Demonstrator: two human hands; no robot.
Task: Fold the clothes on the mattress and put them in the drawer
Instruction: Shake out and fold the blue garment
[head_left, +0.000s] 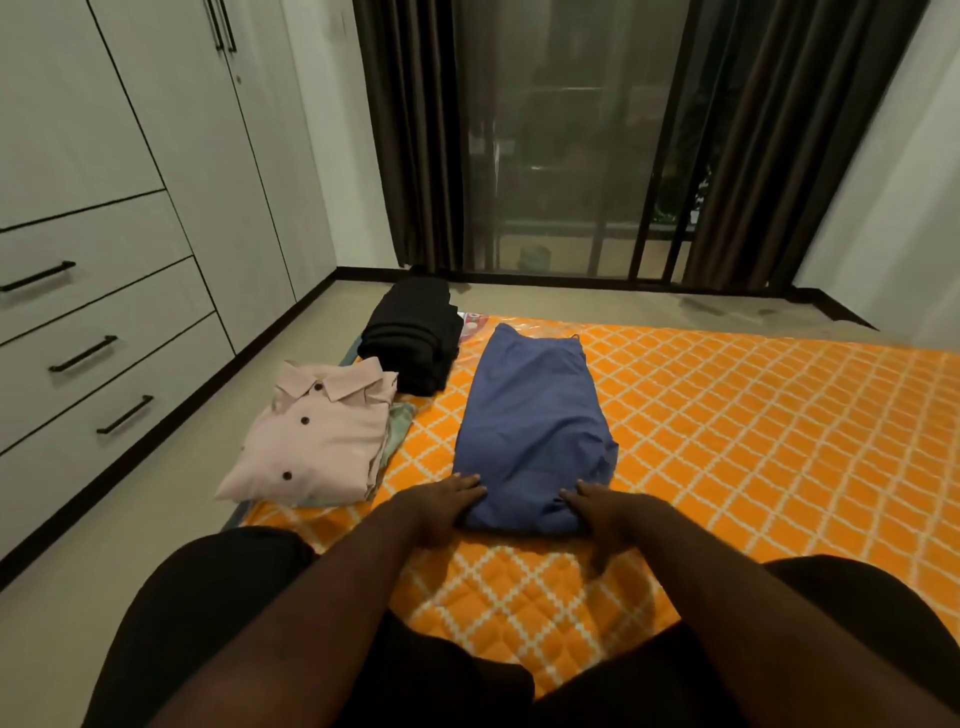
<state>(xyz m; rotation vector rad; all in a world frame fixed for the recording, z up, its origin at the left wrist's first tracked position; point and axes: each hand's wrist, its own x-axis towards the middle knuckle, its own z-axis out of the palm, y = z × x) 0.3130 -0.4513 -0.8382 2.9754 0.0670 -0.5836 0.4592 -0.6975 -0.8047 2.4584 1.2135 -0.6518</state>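
So we're mid-fold on the blue garment (535, 415), which lies lengthwise toward the left side of the mattress (753, 415), already narrowed into a long strip. Left hand (441, 512) and right hand (602, 519) sit on its near corners, fingers mostly straight and pressing the cloth flat, not really gripping anything as far as I can tell. The pink shirt (311, 431) at the left edge and the black stack (410, 332) at the far left corner look done. Next I'd guess: pinch the near end, fold it to the far end, then carry everything to the drawers (78, 358)
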